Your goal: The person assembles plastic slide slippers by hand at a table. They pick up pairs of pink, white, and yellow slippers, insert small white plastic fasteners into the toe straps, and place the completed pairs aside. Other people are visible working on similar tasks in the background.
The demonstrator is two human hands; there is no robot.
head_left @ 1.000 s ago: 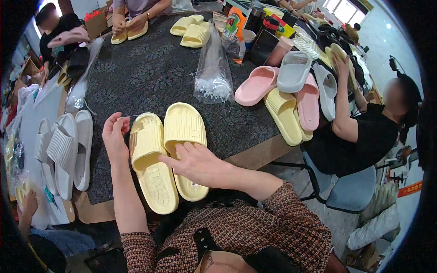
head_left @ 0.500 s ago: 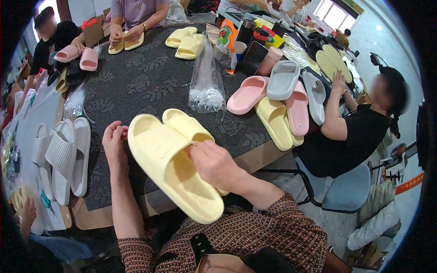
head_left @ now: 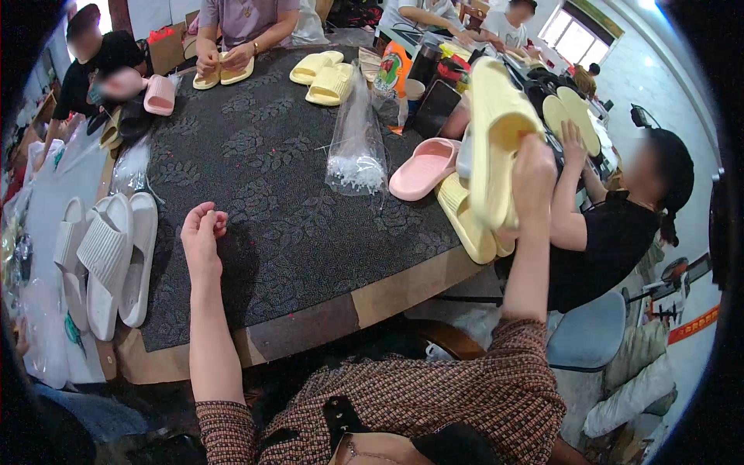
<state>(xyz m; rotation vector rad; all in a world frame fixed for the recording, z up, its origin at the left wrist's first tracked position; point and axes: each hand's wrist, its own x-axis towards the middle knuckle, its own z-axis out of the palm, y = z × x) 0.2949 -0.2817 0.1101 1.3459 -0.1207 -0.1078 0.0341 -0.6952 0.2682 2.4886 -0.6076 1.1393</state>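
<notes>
My right hand (head_left: 535, 182) grips a pair of pale yellow slide slippers (head_left: 490, 116), held up at the right, over the pile of slippers. Its fingers are partly hidden inside the strap. My left hand (head_left: 204, 236) hovers over the dark patterned mat (head_left: 302, 232), thumb and fingers pinched together; anything between them is too small to make out. Under the raised pair lie a pink slipper (head_left: 424, 169) and a yellow slipper (head_left: 465, 221); a grey one is mostly hidden behind it.
White slippers (head_left: 108, 260) rest at the mat's left edge. A clear bag of small white ties (head_left: 356, 159) lies mid-table, with a yellow pair (head_left: 329, 81) beyond it. Co-workers sit around the table; one in black (head_left: 601, 240) is close at the right, by a grey chair (head_left: 587, 333).
My right hand has carried the yellow slippers from in front of me up and to the right, over the slipper pile. My left hand stays nearly in place.
</notes>
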